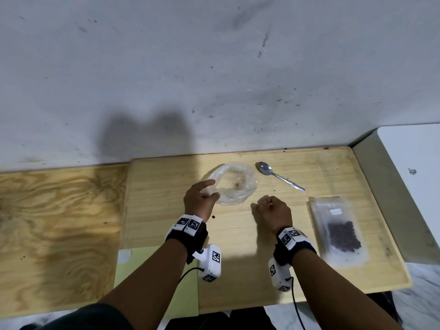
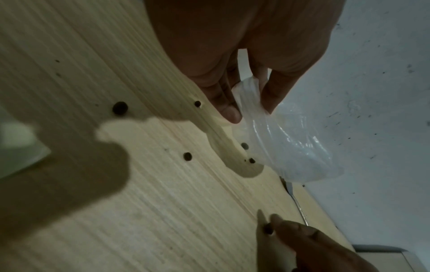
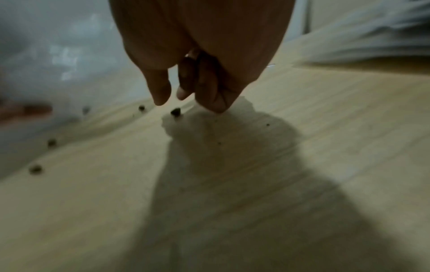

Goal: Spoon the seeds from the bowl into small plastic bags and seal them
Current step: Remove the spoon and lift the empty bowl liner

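Surface: pale wooden board (image 1: pixel 262 234) is set in the lower middle of the head view, with darker plywood (image 1: pixel 59 222) at its left and a scuffed grey wall (image 1: pixel 214 67) filling the upper half.
Bowl: clear plastic bowl (image 1: pixel 232 183) is seen at the board's upper middle; only a few dark bits are left inside.
Left hand: left hand (image 1: pixel 201 198) is placed at the bowl's lower left rim; in the left wrist view the thin clear plastic (image 2: pixel 279 139) is pinched between thumb and fingers (image 2: pixel 227 104).
Right hand: right hand (image 1: pixel 271 210) is held just right of the bowl, fingers curled down toward the board; in the right wrist view the fingertips (image 3: pixel 160 93) are bunched close over one seed (image 3: pixel 175 111), and whether it is touched cannot be told.
Loose seeds: several (image 2: pixel 120 108) are scattered on the board below the bowl.
Spoon: metal spoon (image 1: pixel 277 175) is laid just right of the bowl, handle pointing lower right, untouched.
Bag: flat clear bag (image 1: pixel 338 232) with dark seeds inside is laid at the board's right side, well apart from both hands.
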`<state>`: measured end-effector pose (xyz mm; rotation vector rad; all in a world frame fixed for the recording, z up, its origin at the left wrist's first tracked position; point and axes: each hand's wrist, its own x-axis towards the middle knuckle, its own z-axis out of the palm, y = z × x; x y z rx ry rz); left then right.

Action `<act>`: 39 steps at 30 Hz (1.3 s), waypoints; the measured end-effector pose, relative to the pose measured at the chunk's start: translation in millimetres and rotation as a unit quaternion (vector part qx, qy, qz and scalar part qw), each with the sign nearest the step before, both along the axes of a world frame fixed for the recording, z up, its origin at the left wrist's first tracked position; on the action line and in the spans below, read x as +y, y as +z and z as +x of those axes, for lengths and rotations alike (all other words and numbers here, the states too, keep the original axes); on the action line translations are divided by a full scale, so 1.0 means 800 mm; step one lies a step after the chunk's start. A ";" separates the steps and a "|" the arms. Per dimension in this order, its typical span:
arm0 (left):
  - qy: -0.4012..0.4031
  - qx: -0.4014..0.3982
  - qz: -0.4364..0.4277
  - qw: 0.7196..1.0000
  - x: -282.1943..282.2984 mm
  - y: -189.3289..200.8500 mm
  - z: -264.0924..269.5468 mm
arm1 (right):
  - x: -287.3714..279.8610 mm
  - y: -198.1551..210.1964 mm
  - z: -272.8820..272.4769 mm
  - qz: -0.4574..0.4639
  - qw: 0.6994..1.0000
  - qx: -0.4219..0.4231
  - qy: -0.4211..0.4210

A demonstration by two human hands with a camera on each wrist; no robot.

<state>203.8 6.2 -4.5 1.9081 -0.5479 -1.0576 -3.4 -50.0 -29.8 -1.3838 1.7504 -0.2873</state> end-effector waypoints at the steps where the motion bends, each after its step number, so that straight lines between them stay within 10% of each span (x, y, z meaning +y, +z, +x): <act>1: 0.001 0.007 -0.002 1.000 -0.003 0.000 0.000 | 0.001 -0.004 0.002 -0.004 1.000 0.017 0.006; 11: 0.058 0.101 -0.017 0.993 -0.019 0.014 0.000 | -0.002 -0.021 -0.001 -0.031 0.998 0.026 0.050; 18: 0.120 0.141 -0.043 0.982 -0.017 0.009 0.018 | -0.029 0.001 0.021 0.164 0.921 -0.288 -0.206; 26: 0.171 0.157 -0.053 0.971 -0.013 0.006 0.051 | -0.052 0.000 0.072 0.010 0.998 -0.059 0.016; 39: 0.164 0.156 -0.053 0.973 0.002 0.001 0.076 | -0.043 -0.019 0.096 -0.046 0.993 0.035 0.104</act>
